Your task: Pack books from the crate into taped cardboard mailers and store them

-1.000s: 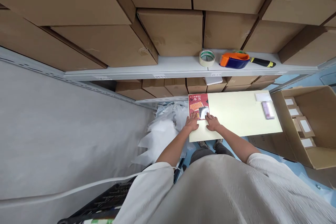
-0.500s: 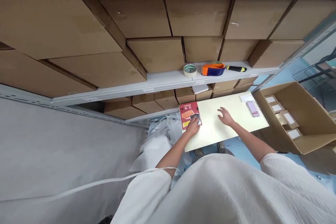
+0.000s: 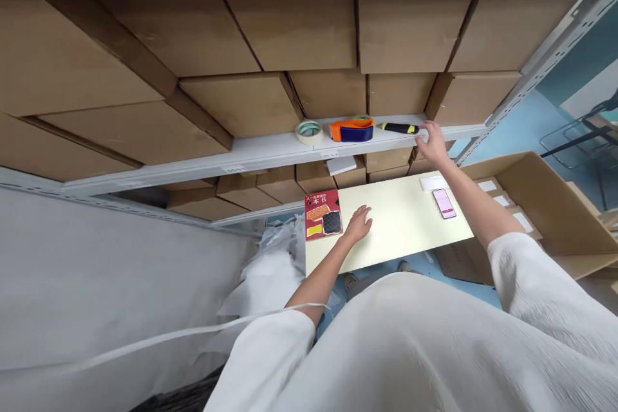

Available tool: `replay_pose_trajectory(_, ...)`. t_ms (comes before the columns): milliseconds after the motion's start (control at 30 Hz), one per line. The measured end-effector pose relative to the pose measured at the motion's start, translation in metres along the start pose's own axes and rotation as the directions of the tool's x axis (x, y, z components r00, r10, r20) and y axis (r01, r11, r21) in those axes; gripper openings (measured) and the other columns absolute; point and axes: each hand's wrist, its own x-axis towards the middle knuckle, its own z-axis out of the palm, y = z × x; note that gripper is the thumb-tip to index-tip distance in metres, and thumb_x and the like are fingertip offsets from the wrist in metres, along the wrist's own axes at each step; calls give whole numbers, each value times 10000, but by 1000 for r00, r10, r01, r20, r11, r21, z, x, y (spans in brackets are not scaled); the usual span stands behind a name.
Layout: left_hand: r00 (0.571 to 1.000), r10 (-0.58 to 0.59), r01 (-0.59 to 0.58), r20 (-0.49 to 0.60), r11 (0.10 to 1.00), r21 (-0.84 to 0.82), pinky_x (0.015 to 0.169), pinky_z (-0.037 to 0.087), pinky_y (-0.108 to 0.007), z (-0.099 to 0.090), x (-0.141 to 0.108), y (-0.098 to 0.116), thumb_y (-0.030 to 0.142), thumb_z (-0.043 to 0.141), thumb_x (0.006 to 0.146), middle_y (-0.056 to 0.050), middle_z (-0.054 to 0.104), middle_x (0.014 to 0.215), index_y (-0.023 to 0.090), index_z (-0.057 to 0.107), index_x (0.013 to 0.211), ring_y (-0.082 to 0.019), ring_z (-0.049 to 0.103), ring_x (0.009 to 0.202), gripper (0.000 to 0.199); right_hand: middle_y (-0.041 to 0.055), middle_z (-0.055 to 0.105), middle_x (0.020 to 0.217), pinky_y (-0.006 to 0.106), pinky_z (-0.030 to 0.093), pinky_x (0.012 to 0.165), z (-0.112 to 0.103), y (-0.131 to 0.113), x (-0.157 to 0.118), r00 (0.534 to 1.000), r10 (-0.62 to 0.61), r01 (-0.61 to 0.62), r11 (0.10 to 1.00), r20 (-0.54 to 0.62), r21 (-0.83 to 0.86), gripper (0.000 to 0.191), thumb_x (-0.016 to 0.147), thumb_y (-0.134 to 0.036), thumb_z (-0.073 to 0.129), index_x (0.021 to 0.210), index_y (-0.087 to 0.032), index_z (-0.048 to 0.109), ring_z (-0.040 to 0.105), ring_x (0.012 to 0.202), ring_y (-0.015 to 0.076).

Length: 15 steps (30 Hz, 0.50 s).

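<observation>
A tool with a black-and-yellow handle [image 3: 400,129] is lying lengthwise on the grey shelf [image 3: 270,143], its dark grip showing yellow near both ends, to the right of an orange-and-blue tape dispenser [image 3: 356,134] and a pale tape roll [image 3: 309,140]. The right hand [image 3: 433,143] is meeting the tool's right end, thumb and forefinger slightly apart; whether they are gripping it cannot be told. The left hand [image 3: 357,226] is extending over the cream tabletop [image 3: 391,222], fingers apart, just beside a red book [image 3: 323,215]. The book is lying cover up at the tabletop's left end, displaying white characters above orange, yellow and black torn-edged patches. A phone [image 3: 444,204] is glowing pink near the opposite end.
</observation>
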Motion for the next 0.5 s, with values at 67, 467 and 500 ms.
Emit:
replay_pose_trajectory(67,1000,-29,29,-10,999,-21,1361,263,-521,20,6,14,350,609,1012,-142,492,1684,219,589,1519,-314,363,1631,524,219,559,1534,667,430,1165,6,11,23,997,-40,42,999,66,-26,473,1015,-494,499,1371,-207,616,493,1408,408)
replay_pose_trajectory(467,984,-170,169,-55,985,-16,1360,273,-510,77,14,59,316,587,1004,-126,518,1670,231,585,1520,-289,372,1628,522,228,683,1328,639,405,1088,41,33,56,948,-145,132,989,284,64,433,1058,-471,443,1332,-173,596,507,1275,418)
replay_pose_trajectory(500,984,-170,170,-53,985,-16,1360,273,-511,77,16,58,313,587,1002,-126,518,1669,232,584,1520,-290,373,1628,525,228,689,1312,634,403,1084,42,33,58,946,-152,138,988,285,71,433,1058,-477,444,1322,-169,598,509,1267,421)
